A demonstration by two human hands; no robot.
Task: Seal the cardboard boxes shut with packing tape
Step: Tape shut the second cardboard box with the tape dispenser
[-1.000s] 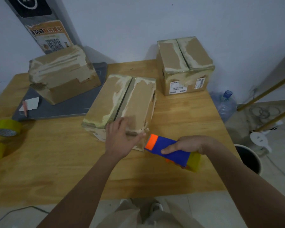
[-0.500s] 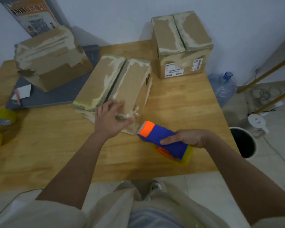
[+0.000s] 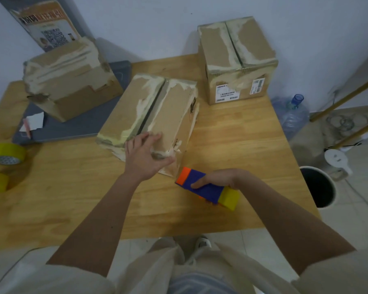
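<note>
A long, scuffed cardboard box [image 3: 149,111] with an untaped centre seam lies on the wooden table [image 3: 232,145]. The left hand [image 3: 146,157] presses its near end, fingers spread. Just right, the right hand [image 3: 219,179] grips a blue-and-orange plastic tape dispenser [image 3: 202,187]. Taping seems about to start; next, the dispenser must reach the seam.

The wooden table [image 3: 232,145] is carrying a middle cardboard box [image 3: 145,115], a taller box [image 3: 236,60] sitting at the back right, a grey mat [image 3: 77,126] lying under a third box [image 3: 70,75], and two yellow tape rolls [image 3: 6,153] resting at the left edge.
</note>
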